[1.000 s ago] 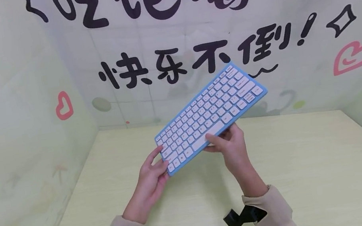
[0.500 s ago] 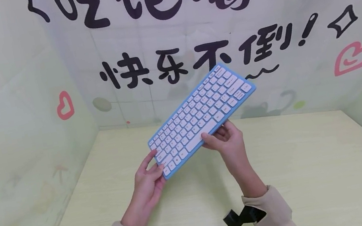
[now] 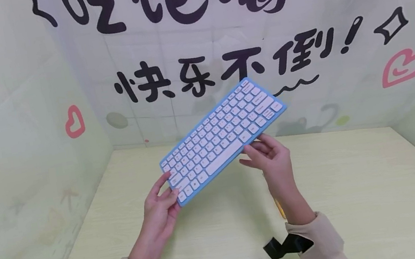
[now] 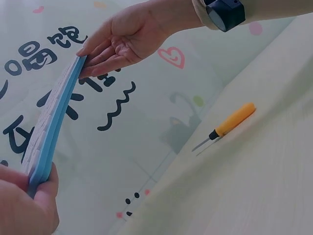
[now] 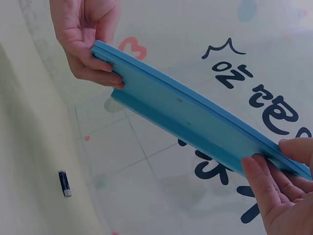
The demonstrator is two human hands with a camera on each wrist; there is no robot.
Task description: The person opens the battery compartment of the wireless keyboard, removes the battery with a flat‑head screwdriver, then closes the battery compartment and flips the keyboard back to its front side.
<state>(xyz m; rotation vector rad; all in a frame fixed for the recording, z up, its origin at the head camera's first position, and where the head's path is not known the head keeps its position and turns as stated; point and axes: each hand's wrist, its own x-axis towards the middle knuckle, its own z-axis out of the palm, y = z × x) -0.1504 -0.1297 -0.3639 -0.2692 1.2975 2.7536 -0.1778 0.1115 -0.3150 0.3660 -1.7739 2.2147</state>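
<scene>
A blue keyboard (image 3: 221,138) with white keys is held up above the table, its right end higher than its left. My left hand (image 3: 160,214) grips the lower left end, thumb and index finger on the key side. My right hand (image 3: 274,164) pinches the lower long edge right of the middle, with its thumb at the rim and its other fingers under the board. In the right wrist view the keyboard's plain blue underside (image 5: 181,107) shows, with the right fingertips (image 5: 254,169) against it.
A screwdriver (image 4: 235,120) with an orange handle lies on the table (image 3: 365,175), mostly hidden behind the right wrist in the head view. A small dark cylinder with a silvery end, like a battery (image 5: 64,183), also lies there. Printed walls (image 3: 29,156) stand around the table.
The keyboard and my left hand have shifted left. My right hand has moved right along the edge, and its thumb has come off the space bar. Part of the screwdriver has come into view.
</scene>
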